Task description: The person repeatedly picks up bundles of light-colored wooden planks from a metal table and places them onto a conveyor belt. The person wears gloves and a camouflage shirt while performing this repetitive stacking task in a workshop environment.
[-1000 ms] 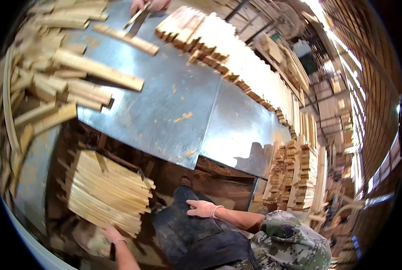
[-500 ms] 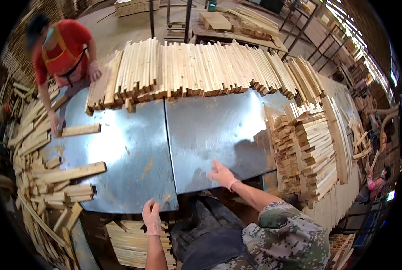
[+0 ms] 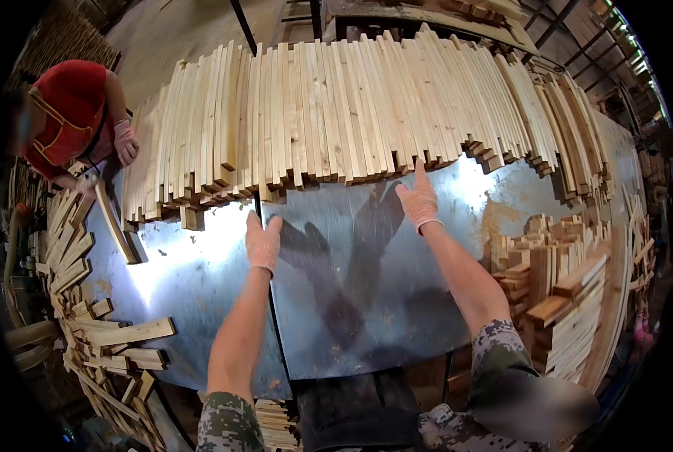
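Pink-gloved above the metal table [image 3: 303, 331], with left grip [image 3: 262, 247] and right grip [image 3: 421, 202] partly spread and empty, close to wooden strips [image 3: 336, 113] along the far edge.

Glare spots the tabletop [image 3: 382, 316], the view's rim seemingly blurred

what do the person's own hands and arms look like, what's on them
The left hand and right hand wear thin, pale pinkish gloves ending in narrow cuffs at the wrists. The forearms are bare. Around the elbows begin camouflage sleeves with a blocky, pixel-like pattern of green, grey and off-white patches.
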A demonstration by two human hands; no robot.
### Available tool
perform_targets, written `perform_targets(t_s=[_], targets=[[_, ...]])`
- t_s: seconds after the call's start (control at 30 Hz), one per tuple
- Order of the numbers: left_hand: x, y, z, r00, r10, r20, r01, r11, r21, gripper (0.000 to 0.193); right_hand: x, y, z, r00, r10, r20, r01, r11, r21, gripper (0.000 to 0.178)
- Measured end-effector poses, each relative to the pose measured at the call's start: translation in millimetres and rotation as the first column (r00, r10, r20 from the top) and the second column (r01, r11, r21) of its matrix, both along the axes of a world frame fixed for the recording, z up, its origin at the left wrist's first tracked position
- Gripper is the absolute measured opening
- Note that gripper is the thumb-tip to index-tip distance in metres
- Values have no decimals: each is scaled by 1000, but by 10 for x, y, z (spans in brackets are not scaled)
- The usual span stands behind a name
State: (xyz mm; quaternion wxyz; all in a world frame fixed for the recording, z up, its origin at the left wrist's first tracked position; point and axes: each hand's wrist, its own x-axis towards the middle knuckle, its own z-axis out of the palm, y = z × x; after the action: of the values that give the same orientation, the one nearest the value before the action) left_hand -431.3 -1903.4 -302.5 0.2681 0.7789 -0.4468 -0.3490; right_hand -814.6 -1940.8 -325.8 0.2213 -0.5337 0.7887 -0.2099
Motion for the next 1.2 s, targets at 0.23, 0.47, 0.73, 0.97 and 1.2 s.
perform_targets(t_s=[0.23,0.47,0.73,0.97,1.2], targets=[[118,-759,-279,965,-51,257,45,999,29,31,-94,-444,-291,987,62,-146,-68,997,-32,69],[153,-873,-382,881,-152,449,163,987,13,27,-112,-537,-248,975,60,-213,-42,995,89,71],[105,152,-331,879,-132,459,167,985,-38,21,-19,401,-49,998,-63,27,63,998,-10,65],[124,2269,-77,914,-137,381,111,990,89,17,67,2455,189,978,-188,95,180,980,83,60],[211,4451,121,969,-74,236,19,973,231,22,208,4704,434,985,-172,18,157,932,328,67]])
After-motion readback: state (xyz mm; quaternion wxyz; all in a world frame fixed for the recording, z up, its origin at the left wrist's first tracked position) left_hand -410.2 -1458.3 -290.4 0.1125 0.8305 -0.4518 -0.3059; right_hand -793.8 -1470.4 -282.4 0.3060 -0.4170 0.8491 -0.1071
